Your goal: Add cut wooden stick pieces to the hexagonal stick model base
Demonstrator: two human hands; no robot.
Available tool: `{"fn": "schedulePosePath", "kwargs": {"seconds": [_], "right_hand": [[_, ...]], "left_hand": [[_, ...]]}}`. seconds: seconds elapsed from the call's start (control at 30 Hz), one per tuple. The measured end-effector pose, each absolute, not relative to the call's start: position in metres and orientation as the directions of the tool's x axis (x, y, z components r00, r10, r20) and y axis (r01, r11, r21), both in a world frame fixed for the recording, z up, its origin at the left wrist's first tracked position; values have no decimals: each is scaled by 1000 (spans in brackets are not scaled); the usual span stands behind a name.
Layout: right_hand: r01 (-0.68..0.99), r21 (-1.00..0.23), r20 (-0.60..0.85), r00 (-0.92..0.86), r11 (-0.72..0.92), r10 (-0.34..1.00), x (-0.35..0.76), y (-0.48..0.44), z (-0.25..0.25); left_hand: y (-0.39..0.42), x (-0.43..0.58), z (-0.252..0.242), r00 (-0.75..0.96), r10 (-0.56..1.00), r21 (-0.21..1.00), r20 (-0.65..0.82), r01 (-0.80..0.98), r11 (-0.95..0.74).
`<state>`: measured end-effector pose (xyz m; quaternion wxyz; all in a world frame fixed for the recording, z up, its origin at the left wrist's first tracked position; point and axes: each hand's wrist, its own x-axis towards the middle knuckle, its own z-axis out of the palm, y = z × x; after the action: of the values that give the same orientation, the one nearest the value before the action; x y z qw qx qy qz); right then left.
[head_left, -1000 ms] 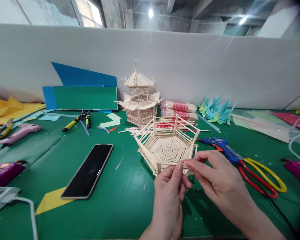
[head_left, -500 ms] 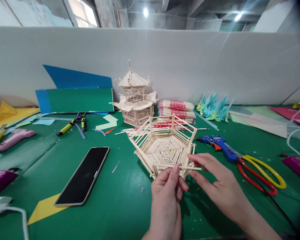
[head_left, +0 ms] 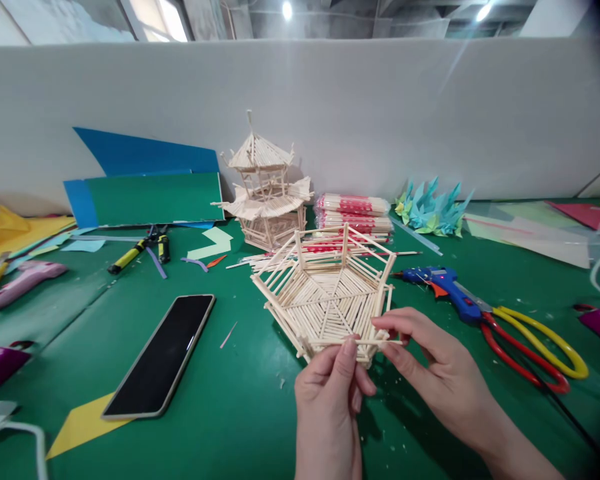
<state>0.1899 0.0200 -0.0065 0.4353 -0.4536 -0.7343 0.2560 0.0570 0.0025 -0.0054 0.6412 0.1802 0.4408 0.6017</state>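
Observation:
A hexagonal basket-like frame of thin wooden sticks (head_left: 330, 300), with a radiating slatted floor and open railed sides, tilts toward me on the green table. Along its near rim lies a single wooden stick (head_left: 367, 342). My left hand (head_left: 333, 383) pinches this stick near its middle between thumb and fingers, close against the frame. At the stick's right end, by the frame's near right corner, my right hand (head_left: 430, 373) has thumb and forefinger closed around it. The fingertips partly hide the corner joint.
A stick pagoda (head_left: 265, 193) stands behind, beside bundled sticks (head_left: 353, 212) in plastic. To the right lie a blue glue gun (head_left: 443, 287), scissors (head_left: 535, 347) and blue folded paper (head_left: 435, 210). A phone (head_left: 163, 357) and pliers (head_left: 140, 250) lie left.
The stick has come down slightly onto the near rim, and both hands have lowered a little with it. The camera view has shifted slightly.

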Motion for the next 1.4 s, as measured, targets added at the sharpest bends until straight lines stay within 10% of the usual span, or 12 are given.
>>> {"fn": "schedulePosePath", "kwargs": {"seconds": [0.6,0.87,1.2,1.4], "right_hand": [[403,-790,397,-239,462,886,197,22,-7],[506,-621,554,-258,599,792,193,19,-8],[536,-642,645,-9,548,764,188,12,-19],[550,-645,640,10,531,768,186,11,-21]], "left_hand": [[4,56,-11,-128,930,756,-345,-626,194],[4,57,-9,-124,939,771,-321,-609,184],[5,56,-9,-142,942,800,-303,-575,171],[-4,57,-11,-171,965,927,-200,-353,130]]}}
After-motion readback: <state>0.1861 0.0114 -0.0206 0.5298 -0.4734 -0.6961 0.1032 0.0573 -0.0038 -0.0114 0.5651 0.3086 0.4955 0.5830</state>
